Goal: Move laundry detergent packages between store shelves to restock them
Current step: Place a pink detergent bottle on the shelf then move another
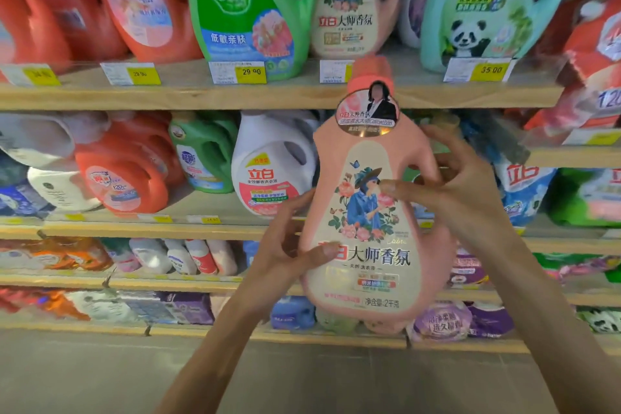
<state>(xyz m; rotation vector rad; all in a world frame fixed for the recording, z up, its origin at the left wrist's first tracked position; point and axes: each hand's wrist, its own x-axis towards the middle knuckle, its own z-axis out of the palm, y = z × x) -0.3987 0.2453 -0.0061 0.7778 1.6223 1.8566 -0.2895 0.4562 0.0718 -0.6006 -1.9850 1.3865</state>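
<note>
Pink plastic detergent bottle [369, 228] with cream floral label, upright, held mid-air before wooden store shelf [201, 94]. Left hand [285, 245] fingers clamped on its lower left side. Right hand [460, 188] fingers curled at its handle, thumb on label. Matching pink bottle [353, 0] stands on the shelf above.

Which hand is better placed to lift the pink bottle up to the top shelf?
Probably the right. The right hand holds the pink bottle high, by its handle side; the left hand holds only its lower side.
</note>
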